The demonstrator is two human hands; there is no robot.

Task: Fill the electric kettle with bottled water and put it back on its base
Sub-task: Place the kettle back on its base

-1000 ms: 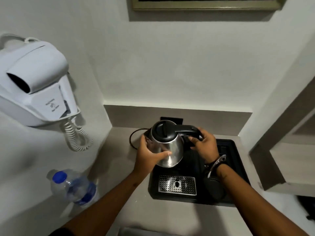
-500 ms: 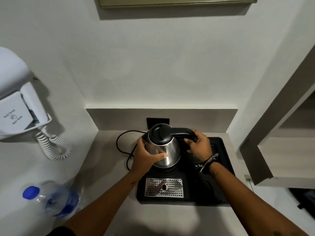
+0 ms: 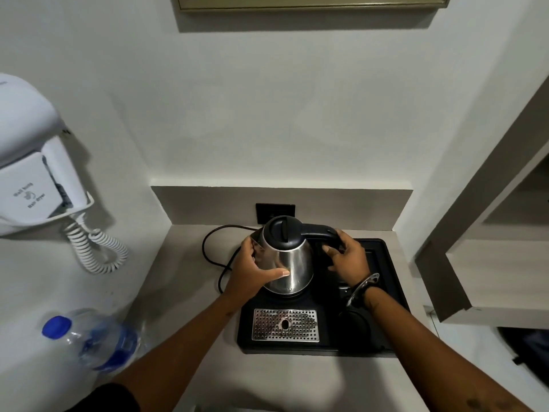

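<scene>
A steel electric kettle (image 3: 292, 263) with a black lid and handle stands upright on its base at the back of a black tray (image 3: 392, 295). My left hand (image 3: 252, 270) wraps the kettle's left side, thumb across the front. On the black handle rests my right hand (image 3: 346, 258), fingers curled around it. A clear water bottle (image 3: 92, 341) with a blue cap and blue label stands at the lower left, apart from both hands. The kettle hides most of its base.
A black cord (image 3: 212, 254) loops on the counter toward a wall socket (image 3: 274, 212). A perforated metal drip grate (image 3: 285, 325) sits in the tray's front. A white wall hair dryer (image 3: 32, 179) with coiled cord hangs left. Shelving (image 3: 490, 263) stands right.
The camera view has shifted, so the scene sits differently in frame. Both hands stay on the kettle, which sits slightly lower onto the tray's base than one second ago.
</scene>
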